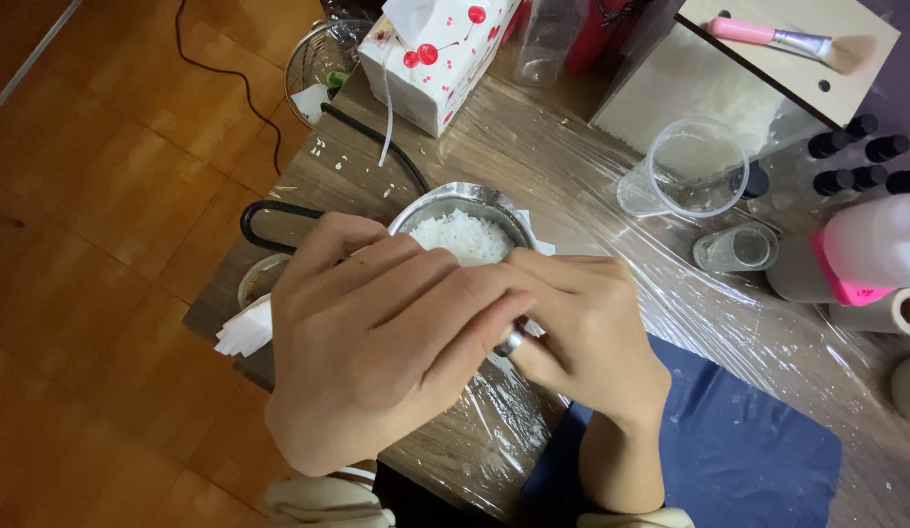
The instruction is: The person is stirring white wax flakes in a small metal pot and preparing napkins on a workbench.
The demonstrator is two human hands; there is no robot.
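A small metal pot [445, 203] holds white flakes [464, 236] and stands on the plastic-wrapped table [572, 186]. My left hand [382, 337] lies over the pot's near side, fingers curled across it. My right hand [587, 332] meets it from the right, fingers tucked under the left fingers. A ring shows on one finger [509, 342]. Whatever my fingers pinch between them is hidden. The pot's black wire handle [264, 210] sticks out to the left.
A tissue box with red cherries [440, 54] stands at the back. A clear measuring cup [694, 166], a small glass [736, 248], dark-capped bottles [866, 156], a pink-capped bottle [866, 254] and a pink brush [782, 39] sit at the right. A blue cloth [738, 440] lies near me.
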